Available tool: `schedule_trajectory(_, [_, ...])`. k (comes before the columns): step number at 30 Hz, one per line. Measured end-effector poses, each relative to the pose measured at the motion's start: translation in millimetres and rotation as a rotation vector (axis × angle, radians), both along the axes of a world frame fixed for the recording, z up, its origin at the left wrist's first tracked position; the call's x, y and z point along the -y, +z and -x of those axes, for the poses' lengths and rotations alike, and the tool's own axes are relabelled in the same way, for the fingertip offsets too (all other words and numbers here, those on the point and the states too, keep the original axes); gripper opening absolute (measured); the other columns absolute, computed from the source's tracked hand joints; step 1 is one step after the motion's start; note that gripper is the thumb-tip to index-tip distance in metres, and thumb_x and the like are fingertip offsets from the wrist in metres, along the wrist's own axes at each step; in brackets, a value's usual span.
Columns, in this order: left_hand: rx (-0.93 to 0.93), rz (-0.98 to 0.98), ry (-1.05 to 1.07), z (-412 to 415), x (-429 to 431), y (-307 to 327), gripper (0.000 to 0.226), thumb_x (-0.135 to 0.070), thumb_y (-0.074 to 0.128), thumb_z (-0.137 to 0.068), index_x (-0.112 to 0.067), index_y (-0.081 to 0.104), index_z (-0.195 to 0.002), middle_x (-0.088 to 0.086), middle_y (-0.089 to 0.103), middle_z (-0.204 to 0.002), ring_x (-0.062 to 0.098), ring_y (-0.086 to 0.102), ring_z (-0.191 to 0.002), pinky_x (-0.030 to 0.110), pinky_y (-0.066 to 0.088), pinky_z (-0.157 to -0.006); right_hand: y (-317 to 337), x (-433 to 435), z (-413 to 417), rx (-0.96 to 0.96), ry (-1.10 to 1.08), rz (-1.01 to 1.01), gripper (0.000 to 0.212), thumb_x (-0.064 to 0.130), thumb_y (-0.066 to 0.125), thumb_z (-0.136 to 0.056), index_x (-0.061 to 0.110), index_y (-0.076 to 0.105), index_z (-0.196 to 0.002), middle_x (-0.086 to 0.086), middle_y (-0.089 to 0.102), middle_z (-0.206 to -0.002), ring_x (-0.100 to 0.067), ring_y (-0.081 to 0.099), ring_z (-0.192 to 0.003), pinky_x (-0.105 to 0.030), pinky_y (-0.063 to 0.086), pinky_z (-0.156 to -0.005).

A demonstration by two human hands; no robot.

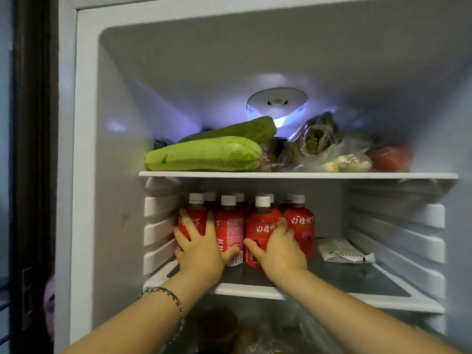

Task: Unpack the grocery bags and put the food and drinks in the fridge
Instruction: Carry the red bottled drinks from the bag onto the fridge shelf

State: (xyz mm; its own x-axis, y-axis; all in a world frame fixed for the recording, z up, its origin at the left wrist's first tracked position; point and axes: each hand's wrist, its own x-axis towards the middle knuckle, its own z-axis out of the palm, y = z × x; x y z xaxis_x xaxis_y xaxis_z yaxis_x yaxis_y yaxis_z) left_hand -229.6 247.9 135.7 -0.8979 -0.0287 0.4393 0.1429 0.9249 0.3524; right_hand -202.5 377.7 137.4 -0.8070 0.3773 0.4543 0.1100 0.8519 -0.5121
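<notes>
1. Nearest my lens, both forearms reach up into the fridge (120, 175), with a chain bracelet (168, 297) on the left wrist.
2. My left hand (201, 241) is spread flat. Its fingers splay over the front of the leftmost bottle (194, 212), and the thumb lies across the second bottle (229, 226).
3. My right hand (278, 247) wraps the third bottle (264, 227), thumb across its front and fingers curled into the gap beside the fourth bottle (302, 226).
4. All the red drink bottles (255, 218) stand white-capped in a tight block on the left half of the middle shelf (357, 297). A back row (239, 198) shows behind the front four; I cannot tell how deep it goes.
5. I judge the step in hand to be squaring this block toward the left wall. I would push low on the bodies rather than the caps, moving both hands together and sliding the bases flat along the glass.
6. The hidden back row could topple under a hard shove, so slow, even pressure seems wise.
7. A flat white packet (342, 251) lies on the right of the same shelf, apart from the bottles, and should stay undisturbed.
8. The upper shelf (306, 175) holds green marrows (204, 157) and bagged food (314, 141) and looks crowded, so I would keep further drinks on the middle shelf.
</notes>
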Motion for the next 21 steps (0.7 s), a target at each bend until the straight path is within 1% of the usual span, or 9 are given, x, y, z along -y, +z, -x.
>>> schedule_trajectory(2, [0.025,-0.007,-0.057,-8.2,8.0,2.2,0.085,-0.048,0.054,-0.090,-0.029,-0.003,-0.149,0.018,-0.025,-0.152,0.044,-0.005,-0.142,0.050,0.021,-0.114,-2.1,-0.4,-11.9,0.062,-0.033,0.036,0.085,0.057,0.055,-0.085,0.006,0.018,-0.143,-0.015,0.035,-0.139,-0.031,0.043,-0.127,-0.038,0.042,-0.098])
schedule_trajectory(4, [0.015,-0.010,-0.123,-21.2,14.3,3.3,0.077,-0.038,0.054,-0.092,-0.025,0.004,-0.149,0.018,-0.017,-0.154,0.042,0.001,-0.143,0.048,0.021,-0.115,-3.5,0.2,-28.3,0.065,-0.040,0.036,0.060,0.044,0.057,-0.089,0.008,0.037,-0.133,-0.014,0.041,-0.133,-0.031,0.044,-0.124,-0.038,0.041,-0.099])
schedule_trajectory(7, [-0.136,0.072,-0.237,-46.2,16.9,1.9,0.058,-0.032,0.052,-0.092,-0.019,0.025,-0.142,0.014,0.004,-0.154,0.033,0.017,-0.140,0.042,0.027,-0.112,1.5,3.4,-61.3,0.001,0.019,0.049,0.015,0.021,0.054,-0.088,0.013,0.063,-0.097,-0.011,0.060,-0.117,-0.026,0.056,-0.109,-0.030,0.045,-0.089])
schedule_trajectory(8, [-0.203,0.102,-0.309,-55.7,16.6,0.4,0.049,-0.030,0.051,-0.092,-0.017,0.034,-0.136,0.011,0.015,-0.150,0.030,0.024,-0.135,0.039,0.031,-0.109,2.3,5.4,-76.6,-0.005,0.025,0.064,0.012,0.018,0.053,-0.087,0.016,0.064,-0.084,-0.010,0.065,-0.110,-0.026,0.060,-0.103,-0.028,0.046,-0.083])
schedule_trajectory(10, [-0.260,0.118,-0.484,-73.8,13.2,-5.4,0.031,-0.027,0.049,-0.093,-0.015,0.048,-0.121,0.006,0.037,-0.134,0.023,0.036,-0.122,0.033,0.037,-0.100,-0.7,8.6,-105.9,-0.010,-0.011,0.072,0.015,0.017,0.052,-0.086,0.019,0.065,-0.079,-0.007,0.069,-0.101,-0.025,0.062,-0.097,-0.030,0.048,-0.080])
schedule_trajectory(13, [-0.123,0.105,-0.744,-108.7,0.9,-23.4,0.015,-0.021,0.048,-0.091,-0.011,0.058,-0.096,0.008,0.057,-0.108,0.026,0.053,-0.103,0.034,0.044,-0.083,-23.8,8.4,-156.2,-0.016,-0.115,0.104,0.015,0.020,0.052,-0.086,0.024,0.061,-0.075,-0.006,0.069,-0.094,-0.026,0.063,-0.095,-0.031,0.050,-0.081])
schedule_trajectory(16, [0.085,0.156,-0.946,-150.1,-19.5,-47.0,0.013,-0.019,0.048,-0.089,-0.014,0.057,-0.081,0.011,0.065,-0.101,0.030,0.060,-0.096,0.032,0.045,-0.075,-58.2,2.7,-216.7,0.103,-0.209,0.127,0.016,0.020,0.055,-0.086,0.024,0.056,-0.070,-0.002,0.060,-0.083,-0.024,0.060,-0.089,-0.027,0.047,-0.076])
schedule_trajectory(19, [0.206,0.289,-1.149,-204.2,-47.7,-75.7,0.016,-0.020,0.049,-0.088,-0.015,0.051,-0.073,0.014,0.066,-0.101,0.031,0.060,-0.097,0.029,0.044,-0.074,-88.9,-6.8,-290.1,0.280,-0.297,0.179,0.006,0.022,0.056,-0.085,0.024,0.060,-0.081,-0.001,0.061,-0.085,-0.020,0.059,-0.085,-0.028,0.049,-0.078])
schedule_trajectory(21, [0.257,0.367,-1.269,-252.6,-66.0,-96.2,0.016,-0.023,0.050,-0.088,-0.016,0.051,-0.072,0.014,0.065,-0.101,0.031,0.060,-0.098,0.030,0.045,-0.076,-107.0,-13.8,-347.0,0.366,-0.389,0.188,0.016,0.019,0.056,-0.083,0.022,0.057,-0.067,0.000,0.059,-0.072,-0.015,0.055,-0.071,-0.028,0.047,-0.074])
